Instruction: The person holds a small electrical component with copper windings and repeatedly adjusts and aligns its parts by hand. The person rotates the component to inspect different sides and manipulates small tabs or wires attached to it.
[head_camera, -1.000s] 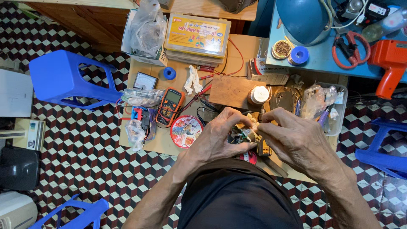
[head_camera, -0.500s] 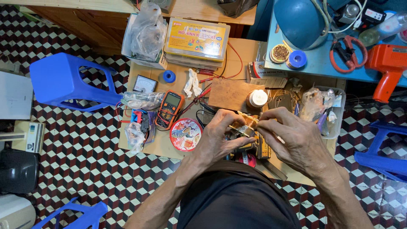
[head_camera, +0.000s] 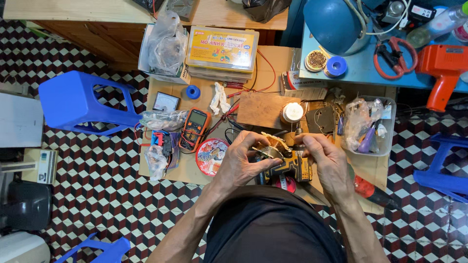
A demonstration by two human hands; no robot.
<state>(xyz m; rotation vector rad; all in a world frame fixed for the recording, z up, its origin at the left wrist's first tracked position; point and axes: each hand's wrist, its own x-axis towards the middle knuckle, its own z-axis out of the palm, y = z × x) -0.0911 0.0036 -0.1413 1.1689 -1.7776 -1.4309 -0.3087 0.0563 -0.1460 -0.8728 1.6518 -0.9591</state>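
Item 1: left hand (head_camera: 242,158), fingers curling round a small pale wire-and-metal part (head_camera: 271,146), pinching it from the left side. Item 2: right hand (head_camera: 327,159), fingertips closing on the same part's right end, directly above a black-and-yellow tool body (head_camera: 291,168) w/ a red round piece below it. Left of the fingers: round red printed tin lid (head_camera: 211,156), then an orange-edged multimeter (head_camera: 194,129). Beyond the fingertips: bare wooden board (head_camera: 261,109), white round spool (head_camera: 292,112). Right of the fingers: clear plastic tub of tools (head_camera: 366,125).
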